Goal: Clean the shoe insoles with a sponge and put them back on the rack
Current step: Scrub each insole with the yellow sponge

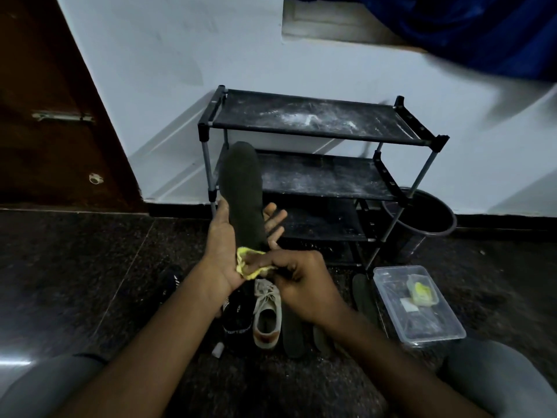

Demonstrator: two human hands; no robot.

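The left hand (221,251) is holding a dark insole (242,191) upright in front of the rack (316,137), its palm cupping the heel end, the thumb lying along the left edge and the fingers (275,220) spreading apart behind the right edge. The right hand (301,282) is pressing a yellow sponge (248,263) against the lower end of the insole, its fingers closing together around the sponge. The rack is standing against the white wall, its black shelves showing pale dust. On the floor (75,267) below the hands, a black shoe (236,318) and a beige shoe (266,315) are lying side by side, with further dark insoles (294,333) just right of them. A clear plastic container (419,306) is sitting at the right, holding a second yellow sponge (422,292). A dark bucket (422,221) is standing beside the rack's right leg.
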